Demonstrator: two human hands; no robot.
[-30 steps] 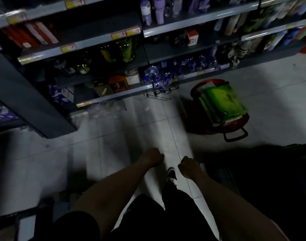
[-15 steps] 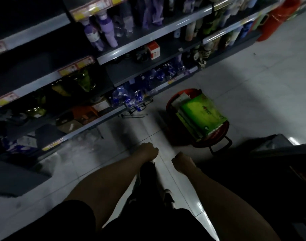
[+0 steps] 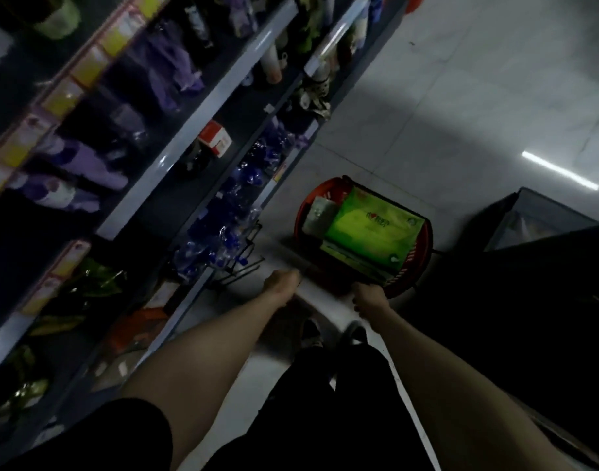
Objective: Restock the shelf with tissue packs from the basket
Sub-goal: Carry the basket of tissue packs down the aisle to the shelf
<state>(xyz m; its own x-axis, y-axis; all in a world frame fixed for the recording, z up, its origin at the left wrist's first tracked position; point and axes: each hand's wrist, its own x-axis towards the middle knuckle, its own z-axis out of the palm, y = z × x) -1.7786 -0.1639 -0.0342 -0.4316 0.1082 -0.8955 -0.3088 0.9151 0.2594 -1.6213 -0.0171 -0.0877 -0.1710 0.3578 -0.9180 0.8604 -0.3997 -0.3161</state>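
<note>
A red basket (image 3: 300, 217) stands on the tiled floor beside the bottom shelf. It holds upright green tissue packs (image 3: 369, 226) and a paler pack (image 3: 320, 212) at its far left. My right hand (image 3: 369, 299) is curled into a fist at the basket's near rim; whether it touches the rim is unclear. My left hand (image 3: 281, 282) is also a fist, empty, over the floor just left of the basket. The shelf unit (image 3: 203, 130) runs along the left in dim light.
Blue packets (image 3: 223, 229) fill the bottom shelf next to the basket, with a black wire rack (image 3: 243, 266) sticking out. Purple bottles (image 3: 84, 161) stand higher up. A dark cabinet (image 3: 536, 215) sits at the right. My shoes (image 3: 311, 331) are just behind the basket.
I have stepped closer to the basket and the view has swung right. Both fists have moved forward, the right one reaching the basket's near rim.
</note>
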